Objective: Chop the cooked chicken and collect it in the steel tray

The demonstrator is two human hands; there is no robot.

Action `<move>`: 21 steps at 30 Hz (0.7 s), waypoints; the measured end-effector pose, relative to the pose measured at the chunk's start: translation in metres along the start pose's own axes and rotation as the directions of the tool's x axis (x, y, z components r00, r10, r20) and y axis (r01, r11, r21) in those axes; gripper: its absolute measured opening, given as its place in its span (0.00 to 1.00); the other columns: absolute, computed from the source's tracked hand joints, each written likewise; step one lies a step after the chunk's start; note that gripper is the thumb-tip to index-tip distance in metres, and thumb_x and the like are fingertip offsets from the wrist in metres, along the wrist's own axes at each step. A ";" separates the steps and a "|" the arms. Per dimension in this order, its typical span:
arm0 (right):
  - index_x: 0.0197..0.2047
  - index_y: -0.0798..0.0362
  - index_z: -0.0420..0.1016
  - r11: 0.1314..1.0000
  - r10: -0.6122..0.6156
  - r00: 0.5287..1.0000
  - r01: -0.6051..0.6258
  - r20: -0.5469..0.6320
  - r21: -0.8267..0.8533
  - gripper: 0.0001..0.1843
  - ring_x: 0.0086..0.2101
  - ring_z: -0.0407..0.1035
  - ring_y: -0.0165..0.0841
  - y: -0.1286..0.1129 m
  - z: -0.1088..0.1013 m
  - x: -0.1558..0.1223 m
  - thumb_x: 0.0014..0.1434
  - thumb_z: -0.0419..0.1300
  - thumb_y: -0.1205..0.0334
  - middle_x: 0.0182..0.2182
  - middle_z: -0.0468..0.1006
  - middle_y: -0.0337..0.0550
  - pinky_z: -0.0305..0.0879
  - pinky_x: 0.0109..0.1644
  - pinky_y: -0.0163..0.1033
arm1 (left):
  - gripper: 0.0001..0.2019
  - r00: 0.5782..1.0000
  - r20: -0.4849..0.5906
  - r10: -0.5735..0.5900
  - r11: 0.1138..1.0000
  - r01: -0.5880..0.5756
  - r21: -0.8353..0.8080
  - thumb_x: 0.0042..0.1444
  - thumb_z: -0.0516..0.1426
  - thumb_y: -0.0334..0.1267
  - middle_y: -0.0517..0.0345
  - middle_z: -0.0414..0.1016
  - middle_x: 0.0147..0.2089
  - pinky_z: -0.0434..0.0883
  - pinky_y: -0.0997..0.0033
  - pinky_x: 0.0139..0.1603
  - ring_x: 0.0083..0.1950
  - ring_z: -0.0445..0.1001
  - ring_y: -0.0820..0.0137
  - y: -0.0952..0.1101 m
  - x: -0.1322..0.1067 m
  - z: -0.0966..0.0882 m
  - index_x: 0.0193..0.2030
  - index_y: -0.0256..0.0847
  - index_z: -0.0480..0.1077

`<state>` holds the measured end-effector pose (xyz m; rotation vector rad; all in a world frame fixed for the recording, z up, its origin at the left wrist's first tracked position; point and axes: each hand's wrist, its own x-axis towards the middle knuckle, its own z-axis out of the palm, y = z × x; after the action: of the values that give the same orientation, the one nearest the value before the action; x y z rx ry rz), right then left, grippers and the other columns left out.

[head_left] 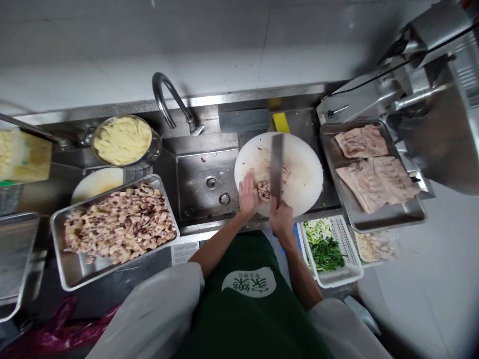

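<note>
A round white chopping board (pixel 305 174) sits at the right side of the sink. My right hand (pixel 281 219) is closed round the handle of a cleaver (pixel 277 164), whose broad blade stands over the board and looks slightly blurred. Left of the blade lies a dark reddish piece of meat (pixel 265 191). My left hand (pixel 248 195) lies flat at the board's left edge, fingers stretched out, beside that meat and seemingly touching it. More bits of cut meat (pixel 286 173) show just right of the blade.
Left stands a metal tray (pixel 60 249) of chopped meat, with a pot (pixel 151 149) of pale slices behind it. A faucet (pixel 168 94) arches over the sink (pixel 202 169). Right are a tray (pixel 407 214) with slabs of meat and a white basket (pixel 348 244) of cut greens.
</note>
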<state>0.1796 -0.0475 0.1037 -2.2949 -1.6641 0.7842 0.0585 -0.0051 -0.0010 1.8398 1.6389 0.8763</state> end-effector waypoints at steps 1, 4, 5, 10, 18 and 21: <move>0.43 0.61 0.81 1.000 0.009 0.998 -0.009 0.056 0.005 0.27 0.39 0.77 0.48 -0.003 0.008 0.002 0.72 0.43 0.55 0.37 0.82 0.65 0.65 0.41 0.42 | 0.30 0.998 0.057 0.029 0.999 -0.031 0.038 0.72 0.36 0.42 0.42 0.45 0.78 0.42 0.43 0.78 0.80 0.41 0.59 -0.001 -0.001 0.003 0.77 0.32 0.44; 0.42 0.62 0.82 1.000 0.023 0.987 -0.025 0.158 0.009 0.25 0.39 0.77 0.48 -0.008 0.029 0.014 0.70 0.45 0.59 0.37 0.82 0.67 0.66 0.40 0.42 | 0.29 0.985 0.158 0.065 0.990 -0.083 0.111 0.71 0.39 0.40 0.41 0.50 0.77 0.40 0.40 0.78 0.79 0.44 0.58 -0.003 -0.005 0.017 0.76 0.32 0.48; 0.42 0.62 0.82 1.000 0.020 0.987 -0.021 0.160 0.006 0.25 0.40 0.77 0.48 -0.007 0.032 0.019 0.70 0.45 0.59 0.37 0.82 0.67 0.66 0.41 0.42 | 0.29 0.985 0.163 0.062 0.989 -0.082 0.120 0.70 0.39 0.40 0.41 0.50 0.77 0.40 0.40 0.78 0.79 0.45 0.58 -0.003 -0.006 0.021 0.76 0.33 0.48; 0.44 0.60 0.82 0.999 -0.035 0.992 0.036 0.120 -0.004 0.23 0.42 0.77 0.45 0.005 0.006 0.027 0.71 0.46 0.60 0.40 0.83 0.62 0.65 0.43 0.39 | 0.28 1.000 0.015 0.012 1.000 -0.012 0.026 0.72 0.39 0.43 0.41 0.56 0.75 0.47 0.39 0.76 0.77 0.51 0.56 0.005 -0.003 0.006 0.74 0.36 0.52; 0.40 0.58 0.80 0.970 -0.190 0.899 0.233 0.395 -0.064 0.20 0.40 0.77 0.41 0.036 -0.017 -0.008 0.72 0.49 0.59 0.37 0.83 0.56 0.64 0.45 0.38 | 0.21 0.917 0.000 0.398 0.906 -0.393 -0.160 0.72 0.45 0.43 0.43 0.73 0.60 0.64 0.55 0.70 0.64 0.69 0.61 0.081 0.137 -0.046 0.59 0.33 0.69; 0.42 0.59 0.80 0.973 -0.174 0.878 0.224 0.446 -0.062 0.19 0.42 0.77 0.44 0.038 -0.005 -0.012 0.72 0.49 0.60 0.40 0.83 0.59 0.65 0.47 0.41 | 0.18 0.776 0.405 0.484 0.871 -0.469 -0.144 0.69 0.50 0.43 0.41 0.79 0.52 0.69 0.58 0.66 0.57 0.75 0.62 0.109 0.170 -0.005 0.50 0.30 0.73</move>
<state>0.2104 -0.0710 0.0945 -2.0690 -2.1422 1.2598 0.1359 0.1487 0.1044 2.2723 0.8870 0.6135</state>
